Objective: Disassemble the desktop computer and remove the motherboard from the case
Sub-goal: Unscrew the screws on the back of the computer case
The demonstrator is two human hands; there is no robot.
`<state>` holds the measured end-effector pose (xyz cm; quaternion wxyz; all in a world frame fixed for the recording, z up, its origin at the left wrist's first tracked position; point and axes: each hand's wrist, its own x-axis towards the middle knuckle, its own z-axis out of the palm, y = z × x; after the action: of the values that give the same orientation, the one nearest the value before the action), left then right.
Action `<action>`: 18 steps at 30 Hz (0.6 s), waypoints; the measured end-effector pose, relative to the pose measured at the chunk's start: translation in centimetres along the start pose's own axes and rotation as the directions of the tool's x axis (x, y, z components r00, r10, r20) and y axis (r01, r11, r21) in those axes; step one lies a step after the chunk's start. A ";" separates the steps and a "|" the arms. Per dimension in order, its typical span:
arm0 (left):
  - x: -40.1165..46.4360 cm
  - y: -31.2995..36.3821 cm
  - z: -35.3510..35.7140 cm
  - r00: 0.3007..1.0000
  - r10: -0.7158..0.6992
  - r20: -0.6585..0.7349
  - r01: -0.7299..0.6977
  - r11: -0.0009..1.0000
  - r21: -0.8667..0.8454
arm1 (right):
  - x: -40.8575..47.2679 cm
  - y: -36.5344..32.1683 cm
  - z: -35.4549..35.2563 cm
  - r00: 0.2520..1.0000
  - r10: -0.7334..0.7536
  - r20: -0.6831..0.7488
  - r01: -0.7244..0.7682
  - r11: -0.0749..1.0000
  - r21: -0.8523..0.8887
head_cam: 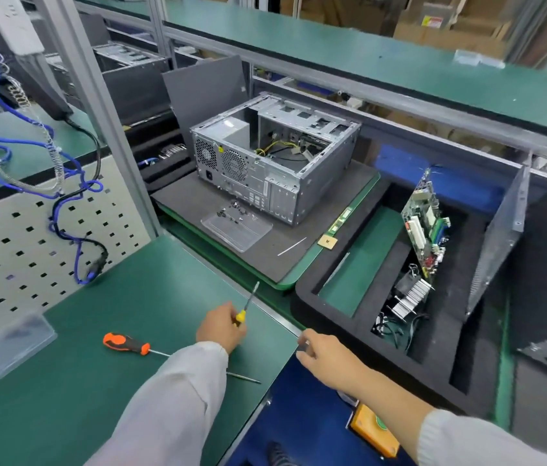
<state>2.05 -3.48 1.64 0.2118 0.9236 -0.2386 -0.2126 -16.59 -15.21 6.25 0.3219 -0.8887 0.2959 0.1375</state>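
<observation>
The open grey computer case (275,163) stands on a dark mat on the conveyor, its side panel off and loose yellow and black cables inside. The green motherboard (425,223) stands on edge in a black foam tray (329,317) to the right, above a finned heatsink (411,295). My left hand (221,326) grips a yellow-handled screwdriver (247,306) over the green bench, shaft pointing toward the case. My right hand (322,353) hovers at the bench edge with fingers curled around something small and dark; what it is I cannot tell.
An orange-and-black screwdriver (126,344) lies on the green bench (63,381). Loose screws sit by a clear plastic tray (237,228) before the case. A grey side panel (497,240) leans in the foam tray. Blue coiled cables (23,142) hang at left over a perforated panel.
</observation>
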 end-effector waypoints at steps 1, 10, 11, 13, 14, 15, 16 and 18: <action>-0.2 1.5 -0.4 0.998 -0.055 0.038 0.064 0.950 -0.306 | 0.0 -0.1 -0.3 1.000 -0.001 -0.007 0.002 1.000 0.026; -4.8 12.1 -1.3 0.917 0.336 0.217 -0.108 0.730 -0.675 | -2.9 1.3 -6.5 0.966 0.097 -0.241 -0.086 0.995 0.056; -5.2 12.9 -1.0 0.900 0.375 0.224 -0.138 0.731 -0.668 | -3.7 1.8 -7.3 0.946 0.092 -0.312 -0.103 0.994 -0.021; -6.2 14.9 0.1 0.867 0.442 0.231 -0.194 0.724 -0.662 | -5.3 3.1 -8.5 0.925 0.039 -0.379 -0.104 0.983 -0.152; -6.7 16.1 0.7 0.860 0.463 0.216 -0.218 0.716 -0.664 | -6.0 3.8 -8.8 0.927 0.011 -0.376 -0.076 0.984 -0.158; -7.2 17.4 1.4 0.857 0.476 0.198 -0.235 0.703 -0.672 | -6.7 4.7 -9.1 0.931 -0.014 -0.365 -0.039 0.990 -0.137; -7.7 18.7 2.1 0.853 0.485 0.192 -0.240 0.692 -0.681 | -7.5 5.6 -9.3 0.931 -0.036 -0.362 -0.003 0.994 -0.107; -9.1 21.3 3.7 0.830 0.511 0.221 -0.235 0.681 -0.694 | -9.0 7.6 -9.9 0.923 -0.033 -0.384 0.024 0.999 -0.027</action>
<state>-14.46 -16.66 11.74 0.4998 0.6606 -0.3766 -0.4146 -27.80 -22.48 13.91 0.2499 -0.9061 0.3389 -0.0408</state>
